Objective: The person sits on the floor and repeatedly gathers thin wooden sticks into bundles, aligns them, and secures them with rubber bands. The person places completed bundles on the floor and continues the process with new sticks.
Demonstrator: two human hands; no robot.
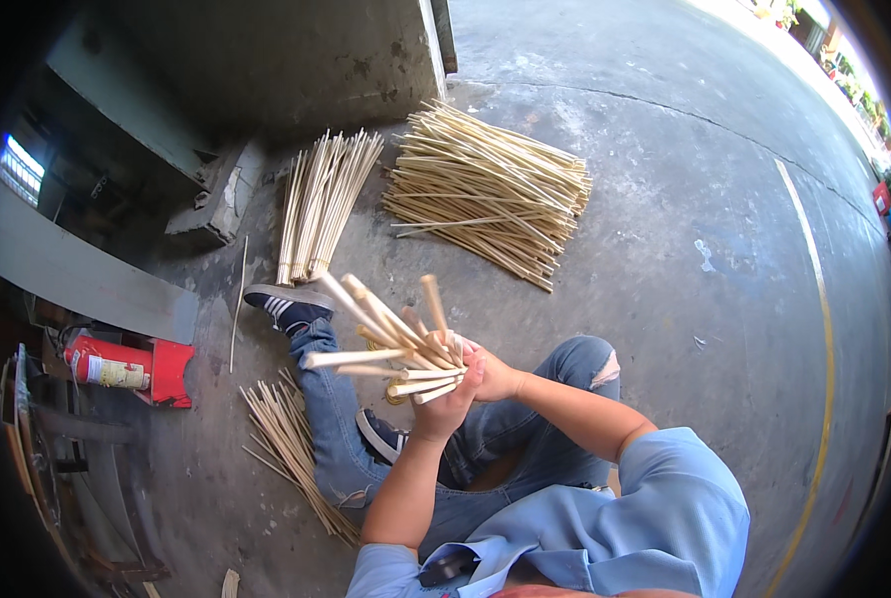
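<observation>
The left hand (449, 409) and the right hand (495, 375) are both closed around a bunch of pale sticks (420, 344), held above the bent legs (342, 429), ends splaying leftward (most fingers I can't make out from here, tucked behind).

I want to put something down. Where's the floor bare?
The floor is mostly bare between the big stick pile, ripped jeans knee and yellow line. It's crowded on the left side: fire extinguisher, smaller stick heap and striped shoe.
</observation>
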